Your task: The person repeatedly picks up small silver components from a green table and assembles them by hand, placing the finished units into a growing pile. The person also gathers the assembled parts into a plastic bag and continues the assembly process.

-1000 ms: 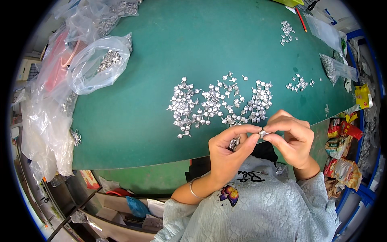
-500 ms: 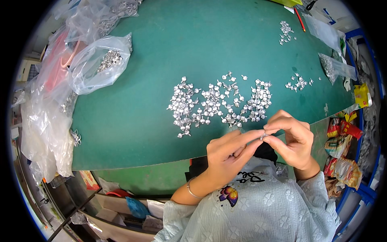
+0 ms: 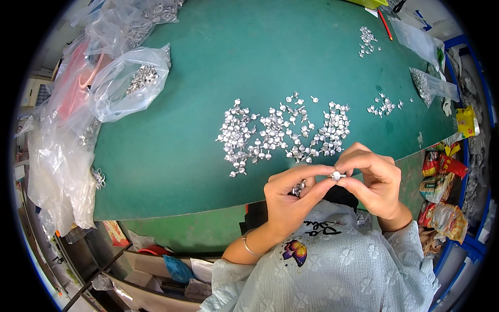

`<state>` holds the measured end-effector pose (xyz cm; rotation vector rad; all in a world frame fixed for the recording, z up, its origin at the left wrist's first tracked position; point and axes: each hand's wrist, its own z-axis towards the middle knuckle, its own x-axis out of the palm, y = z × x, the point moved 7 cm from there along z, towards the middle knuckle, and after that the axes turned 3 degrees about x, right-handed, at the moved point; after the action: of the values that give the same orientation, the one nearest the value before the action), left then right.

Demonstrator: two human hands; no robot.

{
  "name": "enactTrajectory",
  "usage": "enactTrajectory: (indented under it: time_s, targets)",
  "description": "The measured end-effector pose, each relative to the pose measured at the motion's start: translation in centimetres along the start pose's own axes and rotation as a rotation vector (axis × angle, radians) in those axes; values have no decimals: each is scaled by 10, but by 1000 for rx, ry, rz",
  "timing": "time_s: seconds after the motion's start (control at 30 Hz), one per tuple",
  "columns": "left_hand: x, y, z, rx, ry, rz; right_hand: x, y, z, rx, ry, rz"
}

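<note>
Between my fingertips is a small silvery metal piece (image 3: 337, 176) with a round head and a thin stem. My left hand (image 3: 291, 193) pinches it from the left, and several more metal pieces (image 3: 298, 188) are tucked in its curled fingers. My right hand (image 3: 375, 179) grips the same piece from the right with thumb and forefinger. Both hands are held just off the table's near edge. Beyond them, a loose heap of similar metal pieces (image 3: 235, 133) spreads across the green table (image 3: 182, 156).
Smaller groups of metal pieces (image 3: 385, 107) lie at the right, with others (image 3: 367, 40) farther back. A clear plastic bag (image 3: 127, 101) holding metal parts stands at the left. A red pencil (image 3: 385, 25) and a filled plastic bag (image 3: 423, 88) are near the right edge.
The piece between my fingertips has turned, so its round head now shows. My left hand has shifted slightly, revealing the metal pieces in its curled fingers.
</note>
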<state>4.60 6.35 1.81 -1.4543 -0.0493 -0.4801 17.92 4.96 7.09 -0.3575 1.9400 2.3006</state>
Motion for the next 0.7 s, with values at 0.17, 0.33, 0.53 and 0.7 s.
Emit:
enactTrajectory:
  time_s: [0.17, 0.33, 0.53, 0.7]
  targets:
    - [-1, 2, -2, -15, -6, -50, 1, 2, 0, -17, -2, -3]
    - [-1, 6, -2, -93, -41, -24, 0, -10, 1, 40, -14, 4]
    - [-5, 29, -2, -231, -99, 110, -36, -71, -4, 267, -177, -48]
    - [-5, 44, -6, -241, -74, 143, -127, -100, 1, 190, -521, -687]
